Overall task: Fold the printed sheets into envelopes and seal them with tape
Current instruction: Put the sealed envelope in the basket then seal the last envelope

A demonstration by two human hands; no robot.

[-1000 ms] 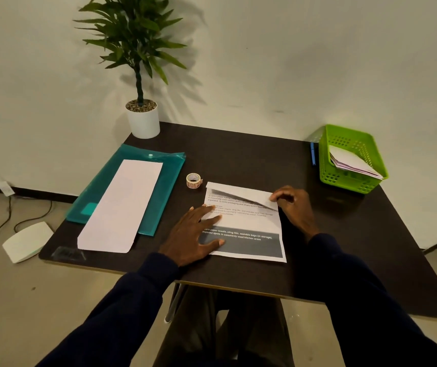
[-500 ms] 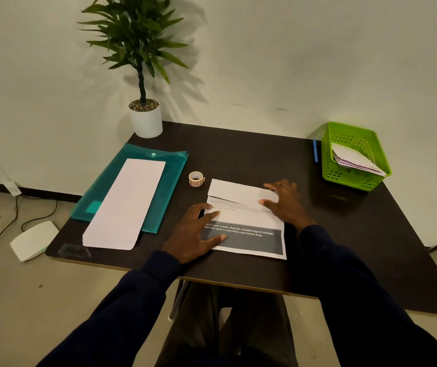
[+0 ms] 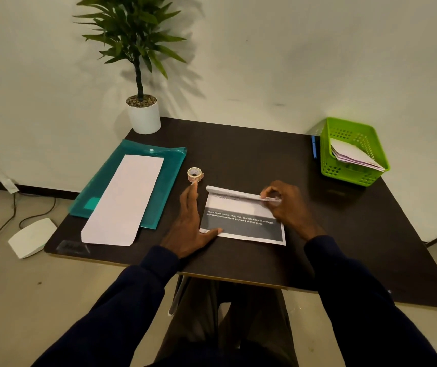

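Note:
A printed sheet with a dark grey band lies on the dark table in front of me, its far edge curled over toward me. My right hand pinches that curled edge at its right end. My left hand rests flat beside the sheet's left side, thumb on its near-left corner, fingers pointing at a small tape roll just beyond the fingertips.
A teal plastic folder with a long white sheet on it lies to the left. A green basket holding folded papers stands at the far right, a blue pen beside it. A potted plant stands at the far-left corner.
My right hand has curled the sheet's folded far flap further toward me and now pinches it. My left hand has slid off the sheet to its left edge, fingers stretched toward the tape.

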